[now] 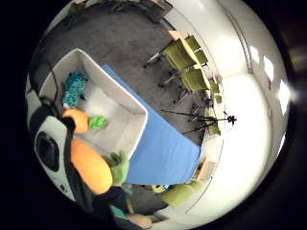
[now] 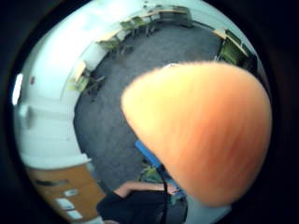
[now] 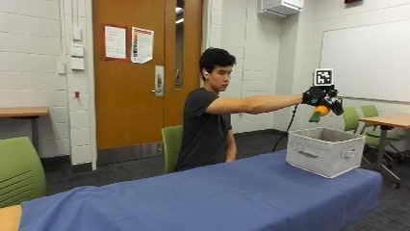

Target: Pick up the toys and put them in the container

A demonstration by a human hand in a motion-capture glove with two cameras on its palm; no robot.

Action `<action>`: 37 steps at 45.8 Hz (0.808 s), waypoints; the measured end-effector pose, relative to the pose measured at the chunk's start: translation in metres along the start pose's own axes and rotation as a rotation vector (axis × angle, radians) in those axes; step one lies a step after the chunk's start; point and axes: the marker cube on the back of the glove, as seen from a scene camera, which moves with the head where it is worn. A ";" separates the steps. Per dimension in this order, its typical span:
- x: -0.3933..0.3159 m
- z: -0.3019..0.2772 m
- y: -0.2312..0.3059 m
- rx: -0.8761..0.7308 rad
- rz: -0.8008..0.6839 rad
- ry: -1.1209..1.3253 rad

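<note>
The gloved right hand (image 3: 322, 97) held a plush carrot (image 3: 318, 112), fingers wrapped round it, above the grey fabric container (image 3: 323, 151) at the worktop's (image 3: 211, 192) three-o'clock end. The drop-off step looked underway. Next, lowering and releasing beside the second carrot (image 1: 78, 120) and teal toy (image 1: 74, 88) inside.

White block walls (image 3: 38, 57), wooden door (image 3: 137, 77), green chairs (image 3: 22, 168), grey carpet (image 3: 115, 171)

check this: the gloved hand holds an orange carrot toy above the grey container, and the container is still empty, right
Not empty. The little finger side palm view shows a teal toy and another carrot toy already inside the container. The right hand does hold a carrot toy above it.
</note>
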 end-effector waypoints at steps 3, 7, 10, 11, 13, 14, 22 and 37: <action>0.010 0.009 0.005 -0.041 -0.046 0.056; 0.015 0.011 0.014 -0.046 -0.088 0.018; -0.001 0.010 0.020 -0.045 -0.041 0.021; -0.017 0.009 0.022 -0.041 -0.039 0.027; -0.051 0.007 0.027 -0.028 -0.052 0.012; -0.061 0.005 0.030 -0.024 -0.056 -0.020; 0.008 0.012 0.076 -0.030 0.134 0.029; 0.159 0.039 0.216 -0.003 0.284 0.169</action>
